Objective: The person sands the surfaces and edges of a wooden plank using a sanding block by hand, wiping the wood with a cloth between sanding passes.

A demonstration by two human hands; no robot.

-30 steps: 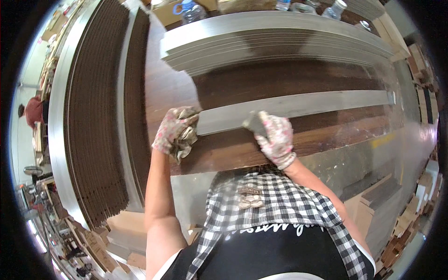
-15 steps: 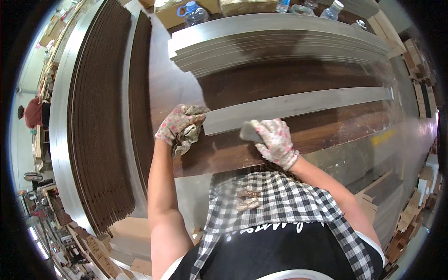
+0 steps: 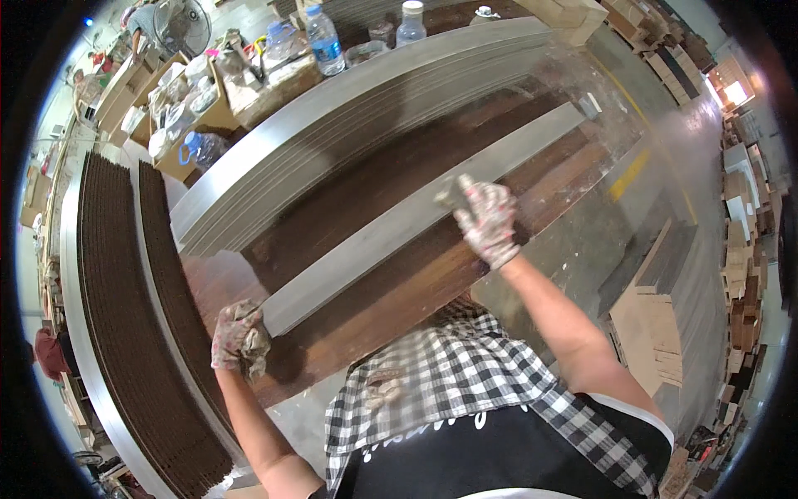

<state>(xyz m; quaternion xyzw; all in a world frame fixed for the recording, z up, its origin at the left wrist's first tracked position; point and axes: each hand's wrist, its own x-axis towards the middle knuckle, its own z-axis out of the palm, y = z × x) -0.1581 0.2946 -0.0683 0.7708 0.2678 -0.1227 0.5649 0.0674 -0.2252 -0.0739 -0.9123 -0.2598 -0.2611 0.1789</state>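
A long, narrow grey board [image 3: 366, 249] lies at a slant across the brown tabletop [image 3: 391, 308]. At its near left end is my left hand [image 3: 233, 334], in a stained, flower-print glove, with the fingers closed round a crumpled, dirty rag [image 3: 256, 356]. My right hand [image 3: 489, 218], gloved alike, grips a small grey block [image 3: 451, 196] like a sanding sponge, over the middle of the board. Slight blur hides whether the block touches the surface.
Beyond the board lies a stack of grey boards [image 3: 332, 116]. Tall rows of brown-edged panels [image 3: 125, 316] stand at left. Bottles [image 3: 324, 41] and an open carton [image 3: 208, 116] of items sit at the far side. Wooden pieces [image 3: 648, 324] stand at right near the floor.
The view has turned, so the board now slants up to the right. My right hand has moved from beside the board's near edge to over its middle. My left hand stays by its left end.
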